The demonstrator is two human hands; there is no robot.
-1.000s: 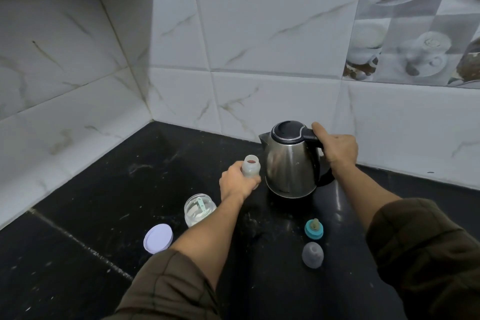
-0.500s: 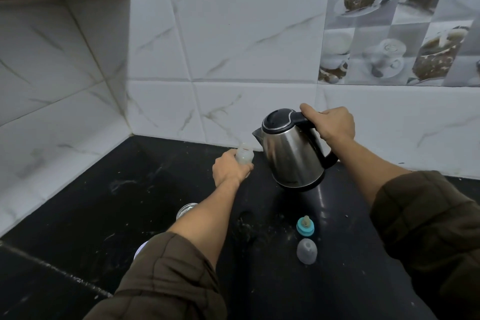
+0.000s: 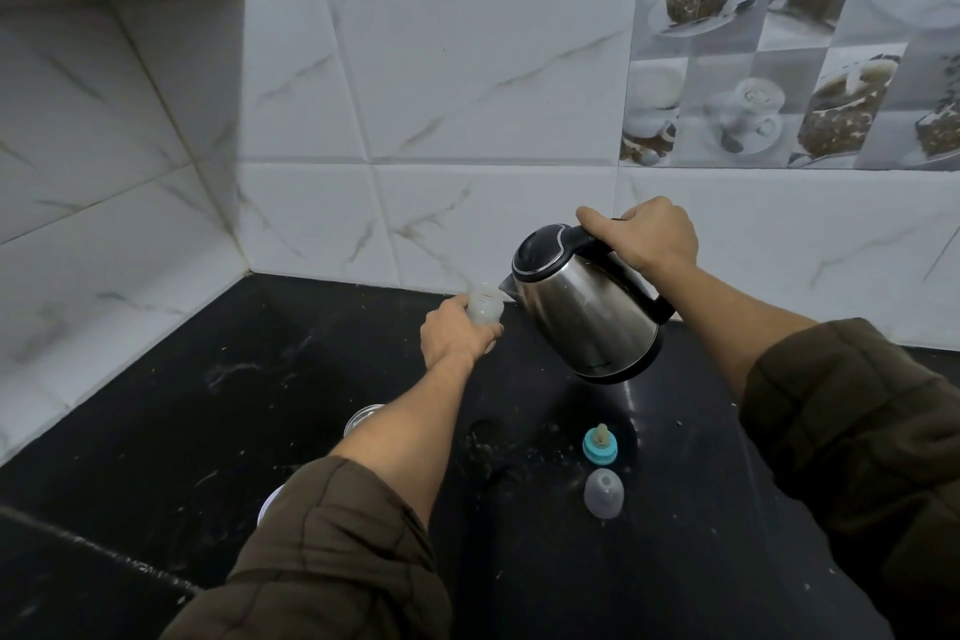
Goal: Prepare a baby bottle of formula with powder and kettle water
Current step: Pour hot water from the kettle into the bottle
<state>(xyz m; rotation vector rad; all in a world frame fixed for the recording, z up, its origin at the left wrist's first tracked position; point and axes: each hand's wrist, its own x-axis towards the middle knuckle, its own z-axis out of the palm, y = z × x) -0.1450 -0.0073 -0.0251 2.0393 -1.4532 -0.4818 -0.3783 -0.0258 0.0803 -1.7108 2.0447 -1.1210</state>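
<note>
So the baby bottle (image 3: 485, 307) is the middle of everything here. It's open-topped, no teat on it, held up off the black counter (image 3: 291, 379) with the left hand (image 3: 457, 335) wrapped around its lower half, fingers curled snug on it. Can't tell what's inside, it's too cloudy and blurry.

Just right of the bottle is the steel kettle (image 3: 587, 322), lifted clear of the counter and tipped toward it, spout basically at the bottle's rim. The right hand (image 3: 644, 237) has a full closed grip on the black handle, thumb running along the top. I don't see a stream of water, so I'd guess the pour is only just about to start, or it's too thin to show.

Below the kettle, nearer the person, the teat with its teal ring (image 3: 600, 447) stands on the counter, and the clear cap (image 3: 603, 493) lies just below that. Left of the bottle and closer in, a jar (image 3: 363, 418) peeks out from behind the left forearm, and a bit of white lid (image 3: 267, 504) shows by the sleeve.

My read: bottle's open and prepped, water is the step in hand. Still left: finish pouring, screw the teat on, cap it, shake. Whether powder's already in, no idea.
</note>
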